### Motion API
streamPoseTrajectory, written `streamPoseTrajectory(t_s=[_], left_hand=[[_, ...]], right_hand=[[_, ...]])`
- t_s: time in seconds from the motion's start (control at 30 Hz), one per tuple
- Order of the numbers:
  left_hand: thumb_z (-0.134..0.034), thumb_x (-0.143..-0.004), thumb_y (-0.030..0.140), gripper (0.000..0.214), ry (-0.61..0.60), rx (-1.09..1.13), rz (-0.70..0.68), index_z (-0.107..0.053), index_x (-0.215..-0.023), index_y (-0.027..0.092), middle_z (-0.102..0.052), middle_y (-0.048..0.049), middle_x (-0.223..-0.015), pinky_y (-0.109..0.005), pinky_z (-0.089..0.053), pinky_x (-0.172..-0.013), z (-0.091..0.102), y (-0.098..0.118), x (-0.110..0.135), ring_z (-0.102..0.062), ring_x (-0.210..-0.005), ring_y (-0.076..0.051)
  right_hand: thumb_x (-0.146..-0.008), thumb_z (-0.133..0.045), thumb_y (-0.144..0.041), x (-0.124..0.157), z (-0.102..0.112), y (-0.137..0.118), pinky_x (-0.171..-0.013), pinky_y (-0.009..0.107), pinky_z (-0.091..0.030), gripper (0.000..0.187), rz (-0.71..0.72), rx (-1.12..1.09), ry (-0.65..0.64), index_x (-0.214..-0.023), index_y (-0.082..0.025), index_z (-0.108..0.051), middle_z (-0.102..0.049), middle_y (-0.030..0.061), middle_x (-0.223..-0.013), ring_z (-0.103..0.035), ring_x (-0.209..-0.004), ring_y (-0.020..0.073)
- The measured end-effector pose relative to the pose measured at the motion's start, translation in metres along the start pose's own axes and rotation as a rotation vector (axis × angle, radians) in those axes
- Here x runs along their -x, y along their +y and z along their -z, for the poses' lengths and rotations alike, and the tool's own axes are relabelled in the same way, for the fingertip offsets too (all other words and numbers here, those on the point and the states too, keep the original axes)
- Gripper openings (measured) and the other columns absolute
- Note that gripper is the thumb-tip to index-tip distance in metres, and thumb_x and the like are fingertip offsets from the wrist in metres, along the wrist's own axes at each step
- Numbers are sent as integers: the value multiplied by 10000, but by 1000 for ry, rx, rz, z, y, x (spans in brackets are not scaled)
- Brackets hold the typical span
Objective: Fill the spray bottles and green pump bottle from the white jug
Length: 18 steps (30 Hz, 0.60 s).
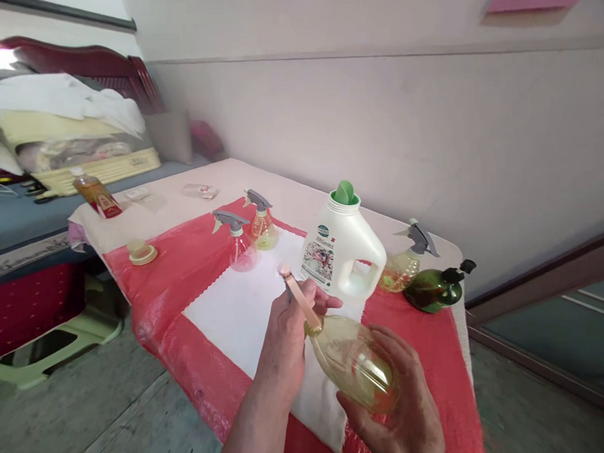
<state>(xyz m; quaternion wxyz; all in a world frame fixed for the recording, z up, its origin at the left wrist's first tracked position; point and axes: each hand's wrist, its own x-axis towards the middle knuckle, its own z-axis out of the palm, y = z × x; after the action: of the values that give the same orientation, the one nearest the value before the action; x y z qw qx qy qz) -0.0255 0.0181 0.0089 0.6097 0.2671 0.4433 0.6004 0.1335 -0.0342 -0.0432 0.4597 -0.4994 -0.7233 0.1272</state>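
A clear yellow bottle point(349, 355) lies tilted in front of me, its neck pointing up and left. My right hand point(404, 404) is wrapped round its wide body. At the neck, my left hand point(290, 326) is closed on the bottle's top, whose shape is mostly hidden by the fingers. A long peach-coloured part point(303, 300) sticks out from the neck past the left thumb. Just beyond both hands stands a white detergent jug point(339, 238) with a handle and a green piece point(344, 192) in its mouth.
A pink spray bottle point(241, 250) and a yellow one point(264, 231) stand left of the jug. Another yellow sprayer point(403, 267) and a dark green bottle point(432, 290) are to its right. A white cloth point(233, 310) covers red sheeting point(174, 288). A lid-like piece point(141, 253) and an amber bottle point(96, 194) are further left.
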Motion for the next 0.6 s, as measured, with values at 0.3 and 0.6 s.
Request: streamPoseTrajectory(t_s=[0.3, 0.6], left_hand=[[-626, -836, 511, 329, 33, 159, 37, -627, -828, 181, -735, -94, -884, -301, -450, -740, -24, -21, 8, -638, -790, -185], [-606, -824, 588, 397, 202, 193, -206, -612, -788, 193, -730, -91, -880, -362, -463, -906, -16, -20, -2, -652, -954, -208]], right_hand=[[-775, -658, -217, 7, 11, 3, -948, 490, -498, 610, 84, 56, 78, -1341, -176, -434, -465, 154, -1302, -472, -1186, 301], [-666, -744, -175, 8, -5, 3, -1010, 476, -480, 751, -137, -239, 60, -1329, -268, -404, -481, 94, -1279, -498, -1190, 281]])
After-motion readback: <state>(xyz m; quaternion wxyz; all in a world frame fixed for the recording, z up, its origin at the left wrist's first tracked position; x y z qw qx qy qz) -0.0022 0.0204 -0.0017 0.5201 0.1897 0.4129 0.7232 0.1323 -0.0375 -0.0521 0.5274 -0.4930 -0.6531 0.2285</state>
